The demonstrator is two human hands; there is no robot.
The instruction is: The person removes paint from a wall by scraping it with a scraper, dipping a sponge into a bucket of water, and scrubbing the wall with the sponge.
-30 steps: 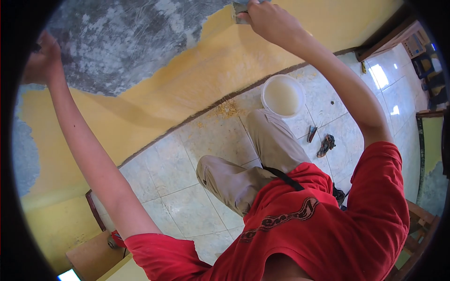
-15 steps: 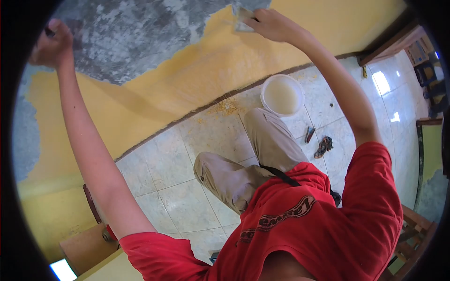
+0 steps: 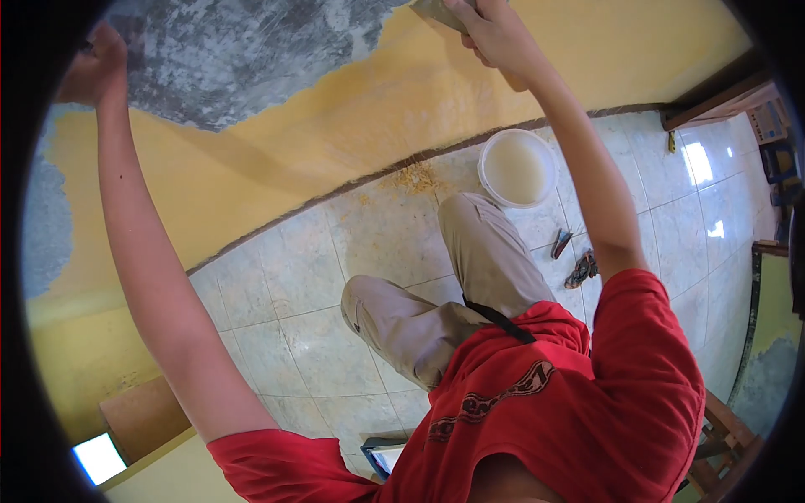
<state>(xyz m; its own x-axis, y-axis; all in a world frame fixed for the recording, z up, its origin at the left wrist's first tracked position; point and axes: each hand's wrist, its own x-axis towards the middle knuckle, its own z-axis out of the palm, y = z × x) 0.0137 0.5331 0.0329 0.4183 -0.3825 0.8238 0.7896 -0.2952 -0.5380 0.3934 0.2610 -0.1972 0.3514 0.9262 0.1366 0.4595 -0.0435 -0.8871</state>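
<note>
My right hand (image 3: 496, 38), at the top of the view, is closed around a scraper (image 3: 442, 12) with a flat, wide blade. The blade lies by the border between yellow paint (image 3: 335, 121) and a bare grey patch (image 3: 243, 63) on the wall. At the upper left, my left hand (image 3: 96, 74) is raised near the grey area with its fingers curled. Something dark shows at those fingers, but its kind is unclear.
A white bucket (image 3: 517, 168) of cloudy liquid stands on the tiled floor (image 3: 327, 352) near the wall. Yellow flakes (image 3: 417, 178) lie at the wall's foot. Right of my knees are a small tool (image 3: 561, 243) and a dark crumpled object (image 3: 582, 269). Wooden furniture (image 3: 725, 440) stands lower right.
My right hand has moved up and turned, and the scraper's blade is now angled differently. My left hand stays curled in nearly the same place. The view has shifted slightly.
</note>
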